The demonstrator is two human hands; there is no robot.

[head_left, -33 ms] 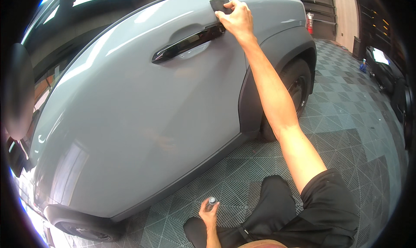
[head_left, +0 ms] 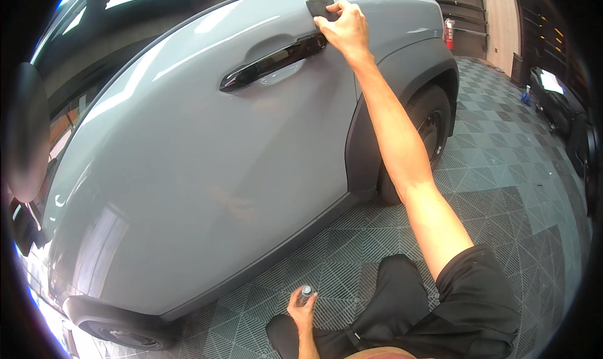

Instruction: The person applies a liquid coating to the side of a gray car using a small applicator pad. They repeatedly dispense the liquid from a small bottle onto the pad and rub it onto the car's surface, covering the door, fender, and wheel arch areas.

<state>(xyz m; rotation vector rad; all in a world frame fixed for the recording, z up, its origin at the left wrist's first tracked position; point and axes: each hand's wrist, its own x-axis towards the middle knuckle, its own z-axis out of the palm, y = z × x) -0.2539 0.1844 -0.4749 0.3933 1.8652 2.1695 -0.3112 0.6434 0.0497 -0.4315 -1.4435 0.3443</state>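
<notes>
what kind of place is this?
Likely a car detailing bay or garage. A glossy grey car door fills the view, the floor is grey interlocking tile, and the right hand presses a small black pad to the paint above the black door handle.

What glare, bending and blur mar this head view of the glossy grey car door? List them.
Head view: ceiling lights streak white glare across the glossy grey car door; the fisheye bows the door and the grey tiled floor toward a black rim; the right hand with its dark pad is sharp; the left hand's small bottle looks soft.
</notes>
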